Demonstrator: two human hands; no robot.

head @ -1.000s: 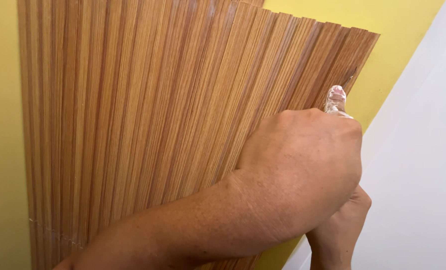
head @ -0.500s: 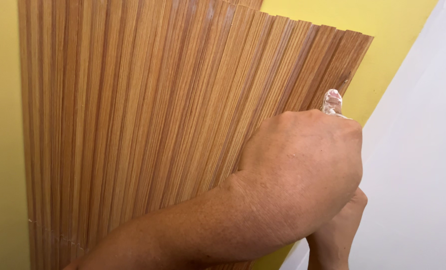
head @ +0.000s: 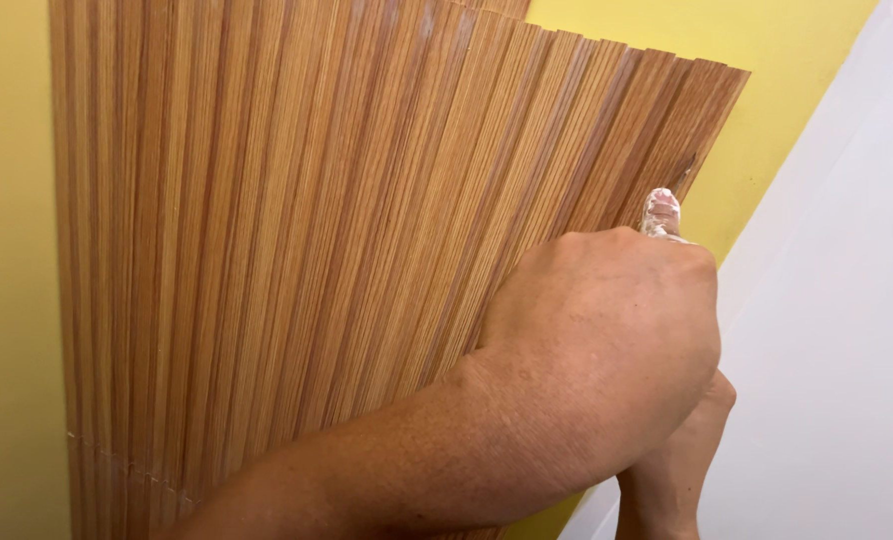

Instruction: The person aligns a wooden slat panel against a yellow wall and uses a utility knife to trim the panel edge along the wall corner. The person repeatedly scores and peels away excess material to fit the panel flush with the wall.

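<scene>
Two hands work at the right edge of a flexible wooden slat panel that lies against a yellow wall. Left hand crosses in from lower left, fingers curled into a narrow fist pressed on the slats at the panel's lower right; whether anything sits inside that fist cannot be told. Right hand is mostly hidden beneath and behind the left; only its wrist and heel show, so its grip cannot be told either. A fingertip or small tool tip smeared with white paste pokes up just above the left knuckles, touching the outermost slats; likely a finger, but the view is poor.

Panel state: the slats left of the hands lie flat and parallel on the wall. Those above the hands fan out and tilt rightward, stepped at the top, so that portion looks not yet seated. White surface lies to the right of both hands, apart from the panel.

Judgement: left portion fixed, right edge unfinished.
</scene>
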